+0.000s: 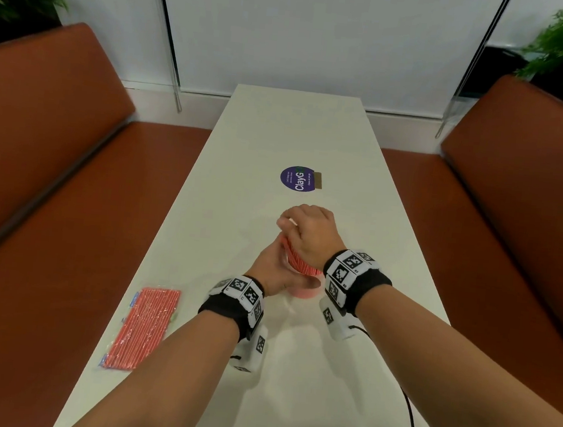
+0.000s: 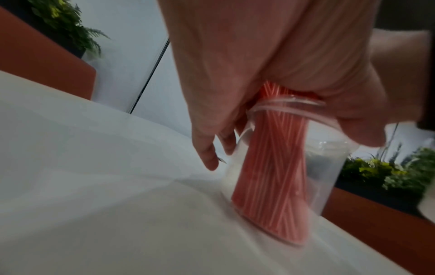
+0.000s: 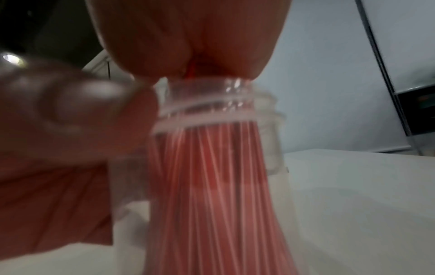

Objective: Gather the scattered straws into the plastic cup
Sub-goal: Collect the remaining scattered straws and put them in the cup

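One thick bundle of red straws [image 2: 270, 176] stands inside the clear plastic cup [image 2: 329, 167], which sits on the white tabletop [image 1: 298, 129] about midway between its long edges. The right hand [image 1: 309, 236] is closed around the straw tops above the rim; the left hand [image 1: 273, 269] wraps the cup's side, steadying it. The step in hand looks like seating the bundle. A packet of straws [image 1: 143, 329] lies near the left edge. Next, the right hand likely needs to let go gently so the cup stays upright.
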